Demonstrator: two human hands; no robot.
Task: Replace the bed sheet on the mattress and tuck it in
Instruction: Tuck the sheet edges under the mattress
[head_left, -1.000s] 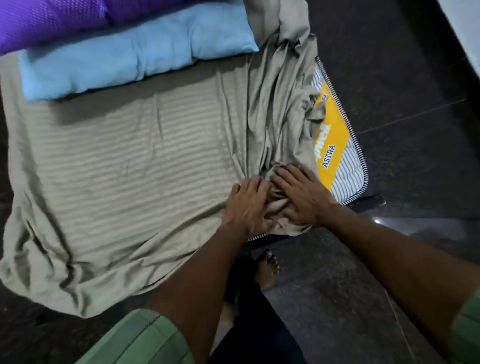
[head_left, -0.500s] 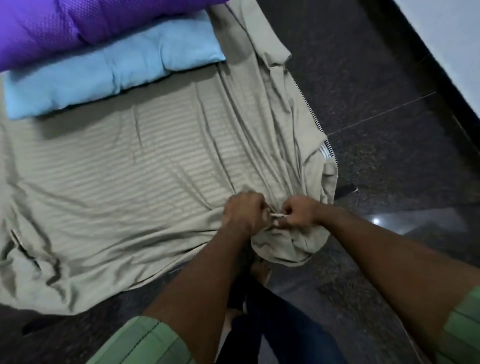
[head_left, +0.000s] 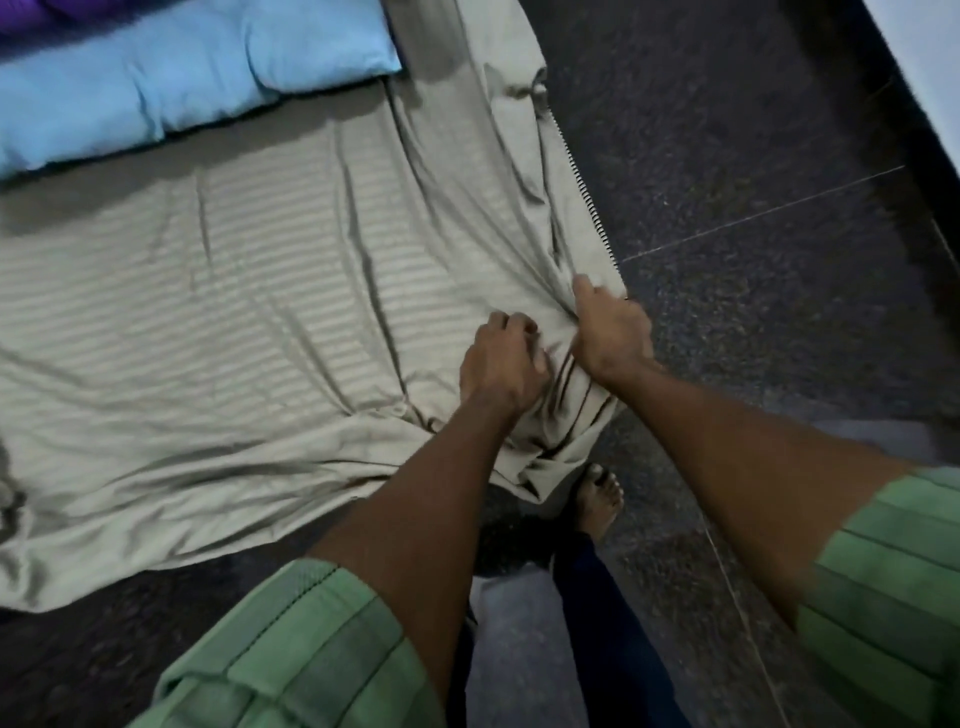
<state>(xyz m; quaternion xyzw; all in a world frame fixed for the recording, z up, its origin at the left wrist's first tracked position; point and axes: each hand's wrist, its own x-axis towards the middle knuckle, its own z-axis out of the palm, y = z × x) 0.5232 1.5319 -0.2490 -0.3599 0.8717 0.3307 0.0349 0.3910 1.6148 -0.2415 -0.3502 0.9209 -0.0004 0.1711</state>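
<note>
A grey-green striped bed sheet (head_left: 234, 291) covers the mattress, which lies on the floor. Only a thin striped piping of the mattress edge (head_left: 587, 192) shows along the right side. At the near right corner my left hand (head_left: 501, 364) grips a bunch of the sheet with curled fingers. My right hand (head_left: 610, 332) grips the sheet's edge right at the corner, beside the left hand. Loose sheet hangs off the corner below both hands and lies wrinkled over the near edge.
A light blue pillow (head_left: 171, 78) lies across the head of the mattress, with a purple one (head_left: 31, 15) behind it. Dark speckled floor (head_left: 753, 182) runs along the right, ending at a pale wall at far right. My bare foot (head_left: 597, 499) stands beside the corner.
The sheet has been drawn over the right corner, hiding the yellow mattress label. Both hands went from lying flat to gripping the sheet, and moved slightly up toward the corner.
</note>
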